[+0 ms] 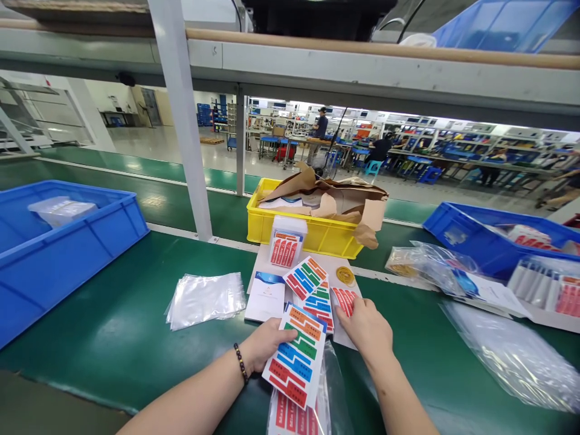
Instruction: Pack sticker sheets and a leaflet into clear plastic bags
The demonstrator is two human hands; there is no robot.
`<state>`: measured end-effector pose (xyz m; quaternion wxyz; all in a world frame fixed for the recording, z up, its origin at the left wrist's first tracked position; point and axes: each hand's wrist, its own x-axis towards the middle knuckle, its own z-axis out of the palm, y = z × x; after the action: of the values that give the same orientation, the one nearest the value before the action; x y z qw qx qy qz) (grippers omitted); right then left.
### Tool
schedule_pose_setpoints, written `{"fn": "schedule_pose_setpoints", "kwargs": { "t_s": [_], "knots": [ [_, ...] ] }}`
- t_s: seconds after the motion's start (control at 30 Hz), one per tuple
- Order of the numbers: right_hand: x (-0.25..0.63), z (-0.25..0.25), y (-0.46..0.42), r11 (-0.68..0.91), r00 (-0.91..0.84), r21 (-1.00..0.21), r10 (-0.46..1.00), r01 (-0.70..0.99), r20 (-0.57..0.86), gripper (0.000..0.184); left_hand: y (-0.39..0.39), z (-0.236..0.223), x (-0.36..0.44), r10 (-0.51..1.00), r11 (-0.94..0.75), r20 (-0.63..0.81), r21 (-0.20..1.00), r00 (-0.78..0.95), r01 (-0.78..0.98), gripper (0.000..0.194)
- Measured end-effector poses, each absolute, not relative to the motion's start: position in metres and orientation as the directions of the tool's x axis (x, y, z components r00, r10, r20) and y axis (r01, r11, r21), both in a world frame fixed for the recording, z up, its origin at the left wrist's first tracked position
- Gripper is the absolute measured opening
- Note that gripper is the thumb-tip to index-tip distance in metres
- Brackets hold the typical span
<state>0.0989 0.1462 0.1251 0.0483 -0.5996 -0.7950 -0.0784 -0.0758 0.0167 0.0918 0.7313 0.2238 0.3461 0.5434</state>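
My left hand point(265, 345), with a bead bracelet at the wrist, is closed on a sticker sheet point(296, 356) printed with orange, green, blue and red labels. Under it lies a clear bag point(294, 417) holding a red label sheet. My right hand point(365, 326) rests on a red-label sheet point(344, 300), fingers pressed on its edge. More coloured label sheets point(306, 278) fan out just beyond both hands, beside a white and blue booklet point(265, 296) and a gold round sticker point(345, 275).
A stack of clear bags point(206, 299) lies at left on the green belt. A blue crate point(67, 254) stands far left, a yellow bin point(312, 232) with brown paper ahead, another blue crate point(471, 232) and plastic-wrapped packs point(512, 356) at right. People work at benches far behind.
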Motion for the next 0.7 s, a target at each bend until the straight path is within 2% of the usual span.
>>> {"fn": "schedule_pose_setpoints", "kwargs": {
  "t_s": [0.4, 0.6, 0.7],
  "knots": [
    [0.111, 0.129, 0.139, 0.294, -0.297, 0.041, 0.948, 0.955, 0.111, 0.040, 0.013, 0.103, -0.078, 0.942, 0.329, -0.289, 0.698, 0.170, -0.636, 0.040],
    [0.120, 0.135, 0.141, 0.292, -0.289, -0.062, 0.956, 0.954, 0.044, 0.045, 0.014, 0.098, -0.080, 0.943, 0.330, -0.276, 0.689, 0.187, -0.645, 0.041],
    [0.128, 0.137, 0.145, 0.268, -0.269, -0.071, 0.963, 0.961, 0.003, 0.046, 0.015, 0.096, -0.081, 0.943, 0.330, -0.273, 0.687, 0.191, -0.647, 0.040]
  ]
}}
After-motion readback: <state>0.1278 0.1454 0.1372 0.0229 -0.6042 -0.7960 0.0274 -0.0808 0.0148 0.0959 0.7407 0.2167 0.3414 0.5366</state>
